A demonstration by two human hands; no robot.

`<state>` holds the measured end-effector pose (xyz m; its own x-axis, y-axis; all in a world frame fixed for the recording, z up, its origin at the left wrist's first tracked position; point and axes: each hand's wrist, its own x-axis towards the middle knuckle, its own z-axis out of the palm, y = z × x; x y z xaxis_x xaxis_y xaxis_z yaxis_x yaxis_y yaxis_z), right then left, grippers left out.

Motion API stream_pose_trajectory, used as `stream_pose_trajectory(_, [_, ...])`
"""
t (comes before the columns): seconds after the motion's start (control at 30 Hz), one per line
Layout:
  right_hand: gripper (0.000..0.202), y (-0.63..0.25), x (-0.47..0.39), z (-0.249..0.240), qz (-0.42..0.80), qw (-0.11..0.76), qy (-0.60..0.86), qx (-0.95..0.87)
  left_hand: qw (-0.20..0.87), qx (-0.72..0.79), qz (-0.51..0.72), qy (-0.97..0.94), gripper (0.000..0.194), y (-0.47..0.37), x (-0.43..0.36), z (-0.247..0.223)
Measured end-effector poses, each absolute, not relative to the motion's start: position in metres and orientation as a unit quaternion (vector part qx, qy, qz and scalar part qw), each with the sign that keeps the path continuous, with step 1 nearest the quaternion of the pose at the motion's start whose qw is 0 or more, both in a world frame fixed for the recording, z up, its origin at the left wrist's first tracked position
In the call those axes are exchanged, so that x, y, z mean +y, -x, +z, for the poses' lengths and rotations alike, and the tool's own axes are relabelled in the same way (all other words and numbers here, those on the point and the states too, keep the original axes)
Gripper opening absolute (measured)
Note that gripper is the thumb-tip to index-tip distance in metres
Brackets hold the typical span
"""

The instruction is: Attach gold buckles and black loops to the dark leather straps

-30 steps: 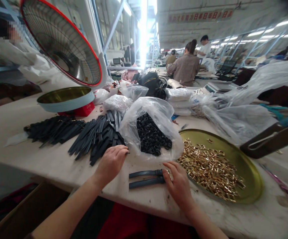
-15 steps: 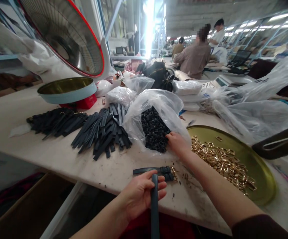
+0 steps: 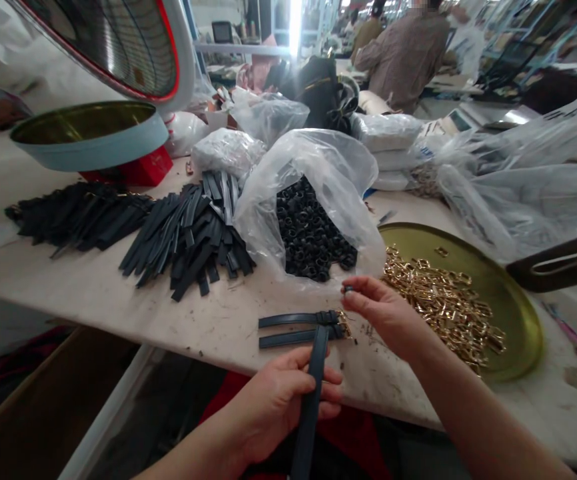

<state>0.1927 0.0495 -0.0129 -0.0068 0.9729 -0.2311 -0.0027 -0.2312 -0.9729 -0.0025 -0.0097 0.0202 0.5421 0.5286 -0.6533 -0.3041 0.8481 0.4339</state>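
Note:
A dark strap [image 3: 309, 407] is held in my left hand [image 3: 293, 387], thumb on top and fingers beneath, near the table's front edge. My right hand [image 3: 376, 303] pinches a small black loop [image 3: 347, 289] just in front of the clear plastic bag [image 3: 263, 200]. Many black loops [image 3: 306, 233] fill that bag. Two straps with gold buckles [image 3: 286, 339] lie on the table beyond my left hand, partly overlapped by the held strap. To the right, gold buckles [image 3: 443, 307] are heaped on a round gold tray [image 3: 518, 333].
Piles of dark straps [image 3: 188, 233] lie left of the bag. A round blue-rimmed tin [image 3: 103, 147] rests on a red box [image 3: 143, 168], below a fan [image 3: 138, 47]. More plastic bags [image 3: 533, 207] sit at the right. A person [image 3: 403, 57] is in the background.
My right hand has come out of the bag toward me with a black loop in its fingertips. My left hand's strap now reaches up over the lying straps. The view has tilted down.

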Motion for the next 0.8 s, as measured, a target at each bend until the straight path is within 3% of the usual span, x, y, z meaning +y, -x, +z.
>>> stream_pose_trajectory(0.13, [0.028,-0.177,0.002,-0.015,0.717,0.455,0.470,-0.241,0.761,0.457,0.276,-0.370,0.013,0.004,-0.005,0.023])
stream_pose_trajectory(0.2, [0.030,-0.170,-0.012,-0.016,0.736,0.478,0.438,-0.194,0.667,0.469,0.282,-0.506,0.024,0.003,-0.005,0.025])
stream_pose_trajectory(0.4, [0.027,-0.161,-0.035,-0.014,0.655,0.539,0.449,-0.280,0.510,0.490,0.185,-0.682,0.028,0.000,-0.022,0.031])
stream_pose_trajectory(0.57, [0.029,-0.163,-0.049,-0.008,0.593,0.517,0.496,-0.369,0.505,0.476,0.139,-0.707,0.028,0.004,-0.032,0.034])
stream_pose_trajectory(0.8, [0.027,-0.159,-0.064,-0.014,0.596,0.475,0.503,-0.408,0.357,0.466,0.072,-0.806,0.028,0.009,-0.033,0.037])
